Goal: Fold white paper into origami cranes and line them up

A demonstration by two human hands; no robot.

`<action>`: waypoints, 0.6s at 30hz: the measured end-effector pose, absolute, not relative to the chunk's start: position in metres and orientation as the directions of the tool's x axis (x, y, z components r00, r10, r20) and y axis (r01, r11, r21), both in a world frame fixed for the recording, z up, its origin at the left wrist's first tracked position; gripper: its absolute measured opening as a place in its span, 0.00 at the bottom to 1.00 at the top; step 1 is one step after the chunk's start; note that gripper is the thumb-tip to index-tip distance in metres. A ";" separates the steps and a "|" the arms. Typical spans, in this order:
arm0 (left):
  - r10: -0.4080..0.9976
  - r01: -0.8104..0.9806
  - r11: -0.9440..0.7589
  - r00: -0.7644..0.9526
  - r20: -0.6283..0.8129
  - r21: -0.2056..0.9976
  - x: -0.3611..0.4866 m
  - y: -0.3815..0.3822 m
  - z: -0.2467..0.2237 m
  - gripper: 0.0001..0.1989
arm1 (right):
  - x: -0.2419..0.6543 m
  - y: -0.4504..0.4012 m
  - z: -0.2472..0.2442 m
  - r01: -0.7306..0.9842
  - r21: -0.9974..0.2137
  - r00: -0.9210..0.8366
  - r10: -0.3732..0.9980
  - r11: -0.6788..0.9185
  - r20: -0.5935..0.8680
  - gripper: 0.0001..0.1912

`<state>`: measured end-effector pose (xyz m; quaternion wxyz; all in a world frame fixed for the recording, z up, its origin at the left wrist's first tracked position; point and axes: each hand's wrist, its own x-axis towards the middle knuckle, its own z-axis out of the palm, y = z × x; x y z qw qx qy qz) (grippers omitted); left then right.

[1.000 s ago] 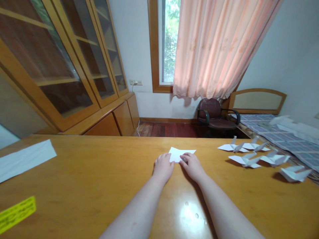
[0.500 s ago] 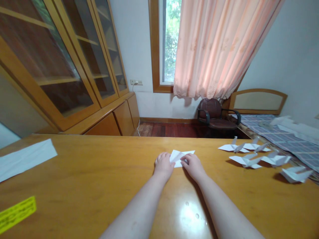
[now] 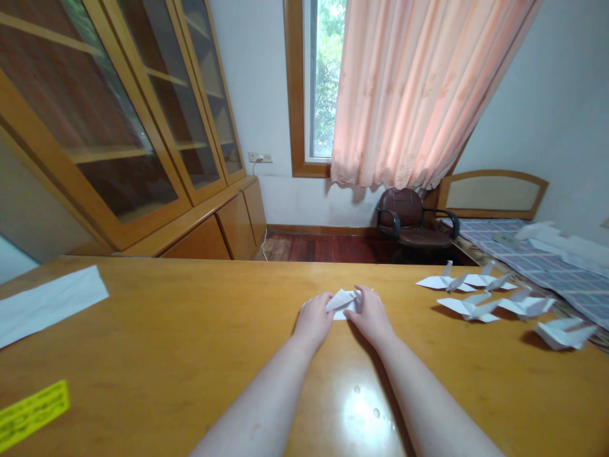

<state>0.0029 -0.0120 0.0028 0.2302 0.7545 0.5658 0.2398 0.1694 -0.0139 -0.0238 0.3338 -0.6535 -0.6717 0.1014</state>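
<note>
A partly folded piece of white paper lies on the wooden desk, between my two hands. My left hand grips its left side, fingers curled at the edge. On the right side my right hand has thumb and fingers closed around the paper, covering its right corner. A flap on the paper stands slightly raised, slanting from left to right. Exact creases are too small to make out.
Several folded white paper birds stand at the desk's right. A white paper strip lies at the left, with a yellow label nearer me. Beyond the desk are a glass-door cabinet, a chair and a bed.
The fingers of my right hand have spread forward around the paper's right side, covering the corner that stuck out. The paper's upper flap has shifted and looks narrower.
</note>
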 end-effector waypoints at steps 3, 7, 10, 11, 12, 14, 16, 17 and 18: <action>0.961 0.706 -0.267 0.241 0.132 0.656 0.003 -0.011 0.002 0.14 | 0.170 -0.013 -0.028 0.788 -0.602 0.052 0.961 0.128 0.273 0.32; 0.952 0.671 -0.303 0.249 0.179 0.677 0.002 -0.009 -0.001 0.13 | 0.170 -0.012 -0.031 0.787 -0.605 0.048 0.966 0.121 0.255 0.33; 0.937 0.645 -0.346 0.273 0.217 0.681 0.002 -0.009 -0.002 0.13 | 0.170 -0.012 -0.030 0.799 -0.588 0.037 0.966 0.125 0.255 0.33; 0.932 0.635 -0.358 0.282 0.227 0.685 0.002 -0.009 -0.001 0.14 | 0.170 -0.012 -0.029 0.803 -0.581 0.030 0.966 0.129 0.255 0.33; 0.929 0.626 -0.367 0.289 0.232 0.688 0.003 -0.009 -0.001 0.14 | 0.170 -0.012 -0.028 0.809 -0.573 0.023 0.966 0.134 0.258 0.32; 0.926 0.621 -0.370 0.304 0.224 0.691 0.003 -0.010 0.000 0.15 | 0.170 -0.013 -0.027 0.822 -0.551 0.009 0.962 0.148 0.272 0.32; 0.924 0.622 -0.371 0.320 0.209 0.690 0.004 -0.011 0.002 0.15 | 0.170 -0.013 -0.026 0.837 -0.521 -0.007 0.955 0.168 0.296 0.30; 0.922 0.621 -0.374 0.329 0.205 0.688 0.004 -0.011 0.002 0.15 | 0.170 -0.013 -0.025 0.845 -0.505 -0.015 0.951 0.178 0.309 0.28; 0.919 0.620 -0.381 0.337 0.206 0.686 0.004 -0.012 0.003 0.15 | 0.170 -0.013 -0.025 0.851 -0.492 -0.022 0.947 0.186 0.320 0.26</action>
